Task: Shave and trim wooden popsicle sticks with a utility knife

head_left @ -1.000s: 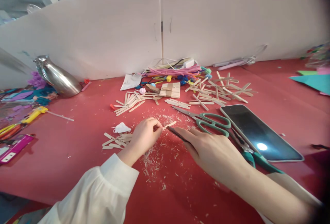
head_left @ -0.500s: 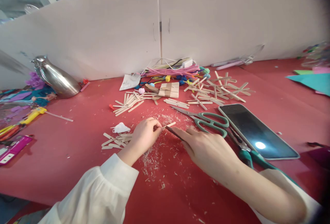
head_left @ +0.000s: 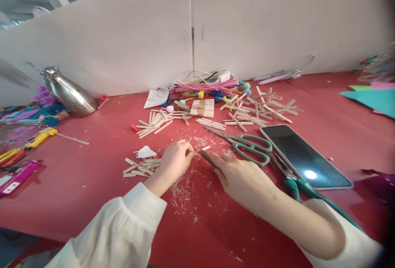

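My left hand pinches a thin wooden stick over the middle of the red table. A dark, flat, narrow tool is held in my right hand, its tip against the stick; whether it is a file or a blade I cannot tell. Wood shavings lie scattered around and below both hands. Left of my left hand are a small pile of cut sticks and a white scrap. Green-handled scissors lie just beyond my right hand.
A phone and green-handled pliers lie at the right. Farther back are loose sticks, a stick bundle and pink pipe cleaners. At the left are a metal jug and a yellow glue gun.
My right hand and forearm have shifted slightly left, and the dark tool is tilted more steeply against the stick. The left hand keeps its pinch. The whole view has shifted slightly.
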